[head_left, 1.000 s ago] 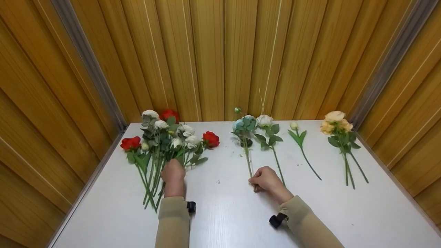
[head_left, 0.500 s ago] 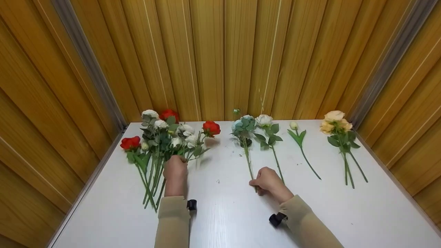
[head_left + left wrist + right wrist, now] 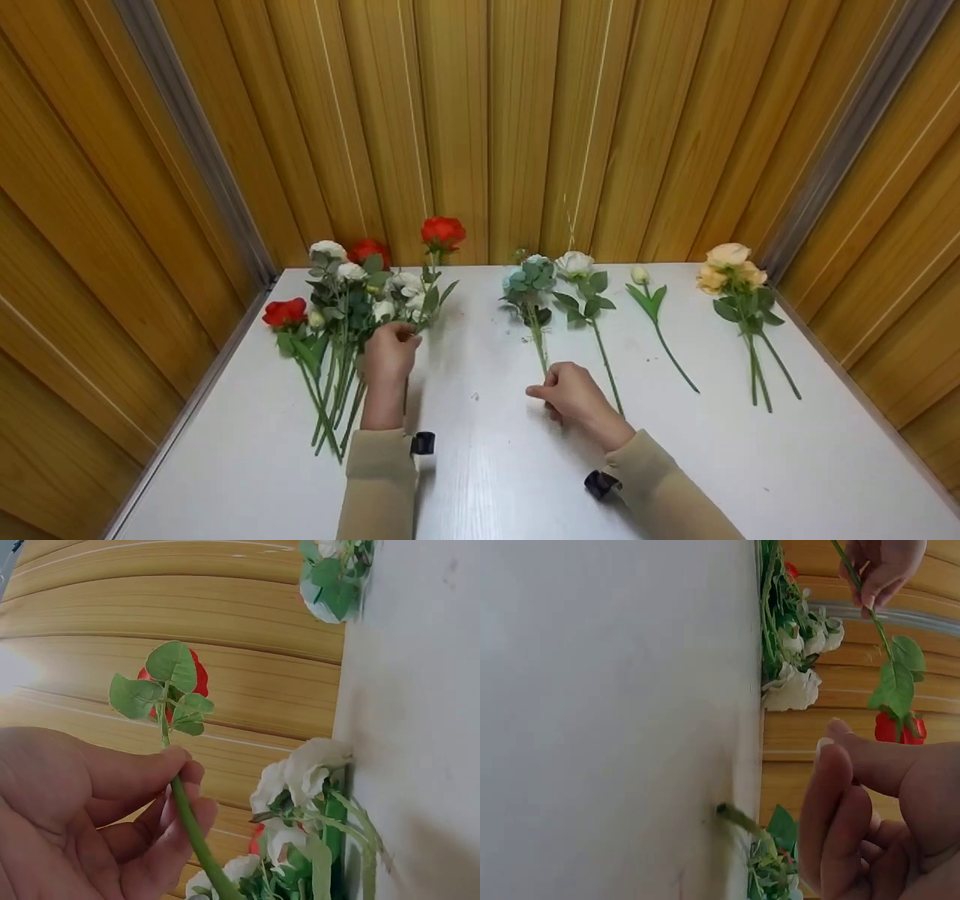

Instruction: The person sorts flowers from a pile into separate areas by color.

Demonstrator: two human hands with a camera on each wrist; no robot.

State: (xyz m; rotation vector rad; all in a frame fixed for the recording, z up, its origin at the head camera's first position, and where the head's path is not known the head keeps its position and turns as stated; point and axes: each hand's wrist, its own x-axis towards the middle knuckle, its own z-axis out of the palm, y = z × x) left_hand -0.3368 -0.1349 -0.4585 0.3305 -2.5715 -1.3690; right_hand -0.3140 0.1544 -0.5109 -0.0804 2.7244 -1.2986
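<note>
One pinched stem, neighbours to snag

My left hand (image 3: 388,356) pinches the red flower (image 3: 443,234) by its stem (image 3: 196,832); bloom well beyond the fingers, so it could twist if I squeeze lightly. White flowers (image 3: 307,769) near that hand: leaves (image 3: 172,666) could catch on them if I drag sideways. My right hand (image 3: 576,399): thumb and fingertip together, no stem visible between. Blue-green flowers (image 3: 532,274) beyond it; careless knuckle could shove them.

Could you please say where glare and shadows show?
Left wrist: bright glare at the left edge, above the left hand; head: a pale sheen on the white table, soft shadow beside the left sleeve; right wrist: soft shadow near a stem.
</note>
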